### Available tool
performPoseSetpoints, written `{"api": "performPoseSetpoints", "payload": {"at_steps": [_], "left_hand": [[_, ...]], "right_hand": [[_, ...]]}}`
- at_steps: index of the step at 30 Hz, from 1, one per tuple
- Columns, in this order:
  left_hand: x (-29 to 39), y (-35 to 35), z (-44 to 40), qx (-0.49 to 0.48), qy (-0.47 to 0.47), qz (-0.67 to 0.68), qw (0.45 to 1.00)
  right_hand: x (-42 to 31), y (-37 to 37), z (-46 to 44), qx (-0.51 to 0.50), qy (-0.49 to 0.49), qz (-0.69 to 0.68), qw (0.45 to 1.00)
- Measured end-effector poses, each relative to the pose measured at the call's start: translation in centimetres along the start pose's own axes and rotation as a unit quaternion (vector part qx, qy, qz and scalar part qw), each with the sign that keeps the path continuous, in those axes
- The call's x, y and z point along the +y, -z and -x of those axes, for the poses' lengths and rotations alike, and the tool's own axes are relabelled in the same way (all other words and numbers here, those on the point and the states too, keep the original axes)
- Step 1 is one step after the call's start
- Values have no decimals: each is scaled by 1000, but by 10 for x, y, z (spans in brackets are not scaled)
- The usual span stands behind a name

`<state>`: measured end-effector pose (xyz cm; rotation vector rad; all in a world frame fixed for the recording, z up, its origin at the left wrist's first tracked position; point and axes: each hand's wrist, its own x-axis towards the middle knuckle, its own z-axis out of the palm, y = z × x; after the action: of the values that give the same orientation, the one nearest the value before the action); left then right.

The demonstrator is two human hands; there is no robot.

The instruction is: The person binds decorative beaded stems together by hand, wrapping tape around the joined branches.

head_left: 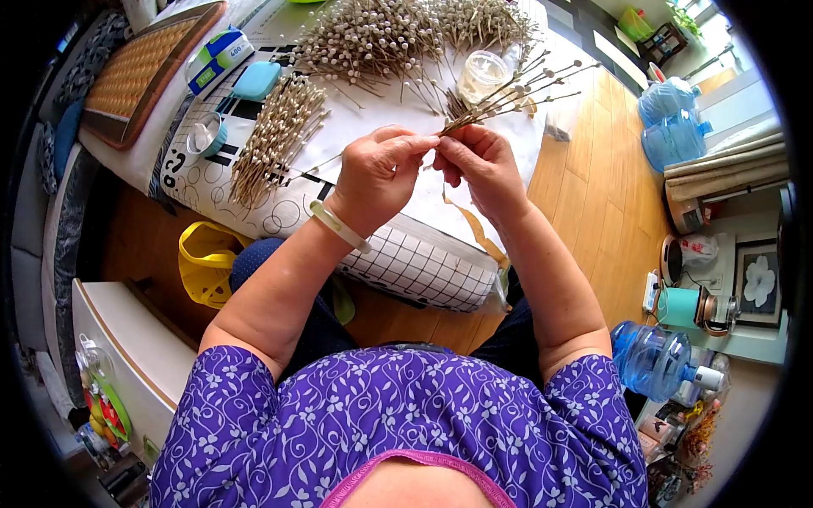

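My right hand (484, 168) is closed around a small bunch of dried stems with round bud heads (517, 95), which fans out to the upper right. My left hand (379, 176) pinches at the lower end of this bunch, its fingertips meeting those of my right hand. What exactly lies between the left fingertips is mostly hidden. A tan strip of ribbon or tape (474, 224) dangles below my right hand to the table edge. Just beyond the hands stands a clear round tub (483, 76) with pale contents.
Large heaps of budded stems (364, 42) lie at the back of the white-covered table (373, 118). Left are another stem pile (279, 135), a blue case (257, 80), a cup (206, 135) and a green-blue box (220, 59). A yellow basket (203, 262) stands below; water jugs (656, 360) are at right.
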<state>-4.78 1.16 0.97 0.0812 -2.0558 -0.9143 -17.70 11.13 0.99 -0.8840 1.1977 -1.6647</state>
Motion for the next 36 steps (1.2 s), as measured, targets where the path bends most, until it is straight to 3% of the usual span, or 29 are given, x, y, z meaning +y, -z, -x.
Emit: {"api": "performPoseSetpoints", "payload": {"at_steps": [4,6,7,9,10,11,14,17,28,30,36], "left_hand": [[2,0,-1,-6,-23,-36,999],[10,-4,1,32,138,78,987],[9,-4,1,32,138,78,987],[5,0,-3,-13,344,292,892],[1,3,-4,-66,381,317,866],[-1,6,-4,-65,381,317,866],[-4,12,-5,-113,473,451,748],[-6,14,-7,-126,480,473,728],[-7,10,-2,-82,440,427,786],[-5,8,-3,-72,434,427,790],[4,0,0,-30,377,261,888]], "right_hand": [[1,-4,-1,14,7,14,1000],[2,-4,-2,23,14,32,999],[2,-4,-1,24,14,32,999],[1,-3,-1,29,7,37,999],[1,-3,-1,28,7,37,999],[2,-3,-2,25,4,31,999],[1,-3,-3,18,-2,32,999],[0,-1,-3,0,-11,39,999],[-4,3,-3,-8,-51,52,997],[-2,1,-4,3,-41,5,999],[6,-6,-1,29,-19,-31,999]]}}
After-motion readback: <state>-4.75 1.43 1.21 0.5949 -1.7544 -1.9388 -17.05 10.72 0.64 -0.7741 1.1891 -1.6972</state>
